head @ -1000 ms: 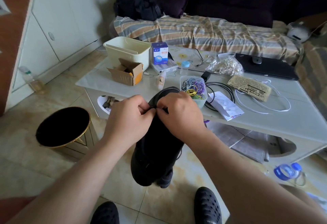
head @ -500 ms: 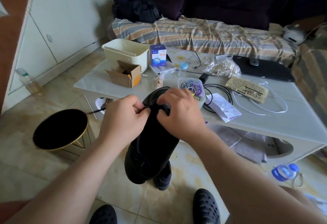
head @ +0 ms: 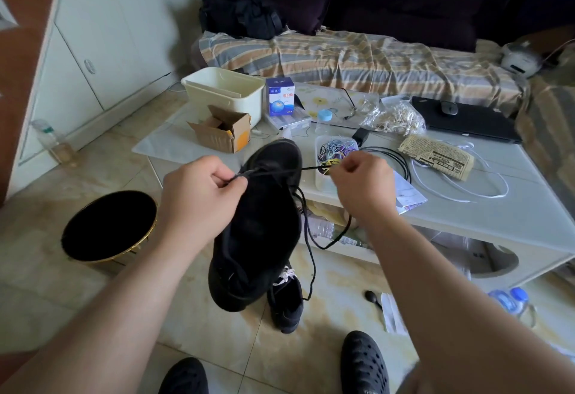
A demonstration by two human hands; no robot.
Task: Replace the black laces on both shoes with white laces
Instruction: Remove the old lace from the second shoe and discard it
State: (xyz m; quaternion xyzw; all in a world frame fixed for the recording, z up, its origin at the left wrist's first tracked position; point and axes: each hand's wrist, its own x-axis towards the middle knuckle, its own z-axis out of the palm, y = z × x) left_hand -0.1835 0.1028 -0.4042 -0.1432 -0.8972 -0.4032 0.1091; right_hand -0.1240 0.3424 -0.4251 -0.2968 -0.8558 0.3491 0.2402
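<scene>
A black shoe (head: pixel 261 225) is held up over the floor, toe pointing away from me. My left hand (head: pixel 199 197) pinches its black lace (head: pixel 308 238) at the eyelets. My right hand (head: pixel 361 188) pinches the same lace further along and holds it taut to the right; the rest hangs in a loop below. A second black shoe (head: pixel 286 303) stands on the floor behind it, with white lacing showing at its top. A white lace (head: pixel 460 188) lies in loose loops on the table.
The low white table (head: pixel 466 216) carries a tub of rubber bands (head: pixel 336 151), a cardboard box (head: pixel 224 132), a cream bin (head: pixel 224 92), a black cable and a laptop (head: pixel 466 120). A black waste bin (head: pixel 109 225) stands at left. My feet in black clogs (head: pixel 364 362) are below.
My right hand has moved away to the right, drawing a length of black lace out of the shoe. My left hand stays at the eyelets. The second shoe behind has come into sight.
</scene>
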